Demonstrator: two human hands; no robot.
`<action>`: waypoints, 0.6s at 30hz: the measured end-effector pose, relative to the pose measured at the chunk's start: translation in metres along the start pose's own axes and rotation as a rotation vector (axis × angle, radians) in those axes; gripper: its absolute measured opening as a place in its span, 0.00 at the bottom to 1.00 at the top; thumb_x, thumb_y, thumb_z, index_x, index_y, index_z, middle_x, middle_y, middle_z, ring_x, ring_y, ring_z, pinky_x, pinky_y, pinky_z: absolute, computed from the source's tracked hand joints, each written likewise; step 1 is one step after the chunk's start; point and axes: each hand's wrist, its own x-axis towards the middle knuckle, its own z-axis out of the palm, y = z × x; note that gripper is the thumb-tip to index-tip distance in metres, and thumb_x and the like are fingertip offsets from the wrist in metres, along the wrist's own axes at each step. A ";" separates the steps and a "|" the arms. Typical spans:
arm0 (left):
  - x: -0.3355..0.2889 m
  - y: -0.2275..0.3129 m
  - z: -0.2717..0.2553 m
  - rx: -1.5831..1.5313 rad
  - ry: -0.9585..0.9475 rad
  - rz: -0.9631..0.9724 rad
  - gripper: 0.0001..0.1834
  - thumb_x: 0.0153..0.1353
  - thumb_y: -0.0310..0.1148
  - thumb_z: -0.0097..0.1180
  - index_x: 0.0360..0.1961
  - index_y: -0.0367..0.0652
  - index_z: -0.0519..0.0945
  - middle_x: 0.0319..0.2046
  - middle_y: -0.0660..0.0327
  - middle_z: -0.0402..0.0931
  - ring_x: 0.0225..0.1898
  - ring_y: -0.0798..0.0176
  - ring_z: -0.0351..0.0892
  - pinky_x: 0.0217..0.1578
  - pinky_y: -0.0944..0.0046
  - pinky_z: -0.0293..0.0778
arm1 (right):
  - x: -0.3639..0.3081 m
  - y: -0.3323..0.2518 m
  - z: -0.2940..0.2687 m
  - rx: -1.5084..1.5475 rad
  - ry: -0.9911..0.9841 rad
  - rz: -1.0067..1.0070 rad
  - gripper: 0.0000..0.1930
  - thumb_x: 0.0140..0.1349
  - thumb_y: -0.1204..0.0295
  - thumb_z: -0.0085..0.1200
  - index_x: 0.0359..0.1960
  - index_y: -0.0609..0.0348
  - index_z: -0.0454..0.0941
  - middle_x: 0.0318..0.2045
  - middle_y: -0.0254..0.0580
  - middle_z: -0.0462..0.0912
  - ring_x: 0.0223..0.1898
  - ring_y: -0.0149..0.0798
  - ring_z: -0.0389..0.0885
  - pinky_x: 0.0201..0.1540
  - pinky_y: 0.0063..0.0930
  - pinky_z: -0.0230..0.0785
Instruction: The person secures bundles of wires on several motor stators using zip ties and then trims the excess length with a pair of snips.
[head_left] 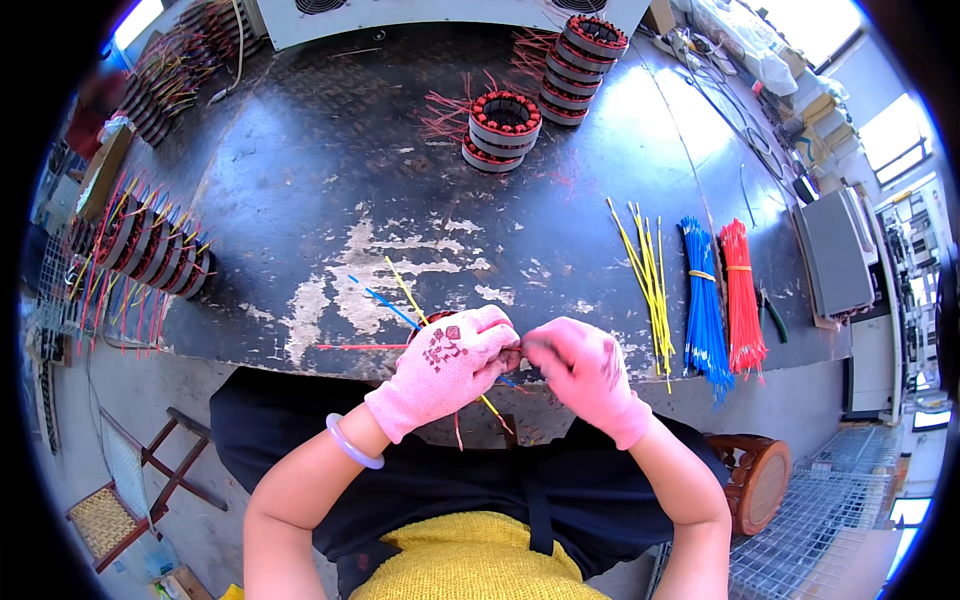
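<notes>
At the table's near edge, my left hand [447, 362], in a pink glove, is closed over a small wound stator [437, 316]. Only a bit of its red-and-black rim shows; the hand hides the rest. A blue wire [385, 303], a yellow wire [405, 287] and a red wire [360, 347] stick out from under the hand on the left, and more wire ends hang below it. Close against the left fingertips, my right hand [583, 372], also gloved in pink, has its fingers pinched together. What it pinches is too small to make out.
To the right lie loose yellow wires [652, 285], a tied blue wire bundle [704, 310], a tied red bundle [741, 305] and dark-handled pliers [772, 316]. Stator stacks [500, 142] stand at the back. A row of wired stators [150, 250] lies at left. A grey box [835, 258] stands far right.
</notes>
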 end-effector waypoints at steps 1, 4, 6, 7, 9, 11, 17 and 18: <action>0.001 0.000 0.000 0.010 -0.002 0.012 0.06 0.59 0.27 0.62 0.38 0.43 0.80 0.38 0.59 0.78 0.40 0.51 0.82 0.39 0.53 0.79 | 0.003 0.006 0.001 0.316 -0.098 0.308 0.10 0.63 0.67 0.66 0.40 0.58 0.82 0.30 0.38 0.84 0.32 0.37 0.84 0.35 0.31 0.75; 0.003 -0.001 -0.002 0.021 -0.003 0.037 0.09 0.56 0.21 0.62 0.39 0.41 0.81 0.38 0.58 0.80 0.39 0.51 0.84 0.39 0.54 0.80 | 0.017 0.015 -0.003 0.932 -0.331 0.913 0.11 0.64 0.68 0.66 0.42 0.63 0.82 0.25 0.32 0.83 0.29 0.22 0.79 0.34 0.23 0.74; 0.000 -0.002 -0.002 0.007 0.005 0.023 0.09 0.56 0.21 0.62 0.38 0.41 0.81 0.38 0.58 0.80 0.38 0.51 0.84 0.39 0.54 0.80 | 0.016 -0.006 -0.008 0.557 -0.177 0.742 0.13 0.62 0.68 0.68 0.43 0.63 0.82 0.27 0.33 0.84 0.29 0.23 0.80 0.34 0.23 0.74; -0.001 -0.002 -0.003 0.004 0.003 0.013 0.09 0.56 0.22 0.62 0.38 0.41 0.81 0.38 0.58 0.80 0.38 0.51 0.84 0.39 0.54 0.80 | 0.015 -0.016 -0.010 0.370 -0.107 0.643 0.14 0.61 0.68 0.68 0.43 0.63 0.82 0.28 0.34 0.85 0.29 0.24 0.80 0.34 0.23 0.74; -0.003 -0.001 -0.002 -0.014 -0.011 -0.006 0.08 0.56 0.22 0.62 0.38 0.41 0.81 0.39 0.59 0.80 0.38 0.52 0.84 0.39 0.54 0.80 | -0.003 -0.018 -0.011 0.036 0.035 0.235 0.19 0.56 0.69 0.71 0.48 0.60 0.82 0.42 0.41 0.87 0.31 0.35 0.85 0.35 0.29 0.77; -0.002 0.000 -0.001 0.007 0.013 -0.009 0.08 0.56 0.22 0.62 0.38 0.41 0.81 0.39 0.59 0.80 0.38 0.52 0.84 0.38 0.54 0.80 | -0.006 -0.014 -0.004 -0.392 0.119 -0.156 0.19 0.57 0.70 0.69 0.50 0.60 0.81 0.45 0.42 0.86 0.32 0.43 0.85 0.36 0.34 0.78; 0.001 -0.002 0.000 -0.007 0.023 0.041 0.08 0.58 0.21 0.62 0.38 0.43 0.80 0.39 0.60 0.80 0.36 0.53 0.84 0.36 0.56 0.80 | 0.000 0.002 -0.004 0.811 -0.401 0.828 0.15 0.75 0.63 0.51 0.44 0.64 0.82 0.30 0.35 0.85 0.30 0.25 0.78 0.35 0.26 0.72; 0.000 -0.003 0.000 -0.014 0.012 0.043 0.08 0.58 0.21 0.62 0.38 0.43 0.80 0.39 0.60 0.80 0.36 0.53 0.84 0.36 0.56 0.80 | 0.001 -0.002 -0.005 0.876 -0.385 0.896 0.16 0.76 0.62 0.50 0.44 0.64 0.82 0.30 0.33 0.84 0.31 0.26 0.78 0.35 0.25 0.72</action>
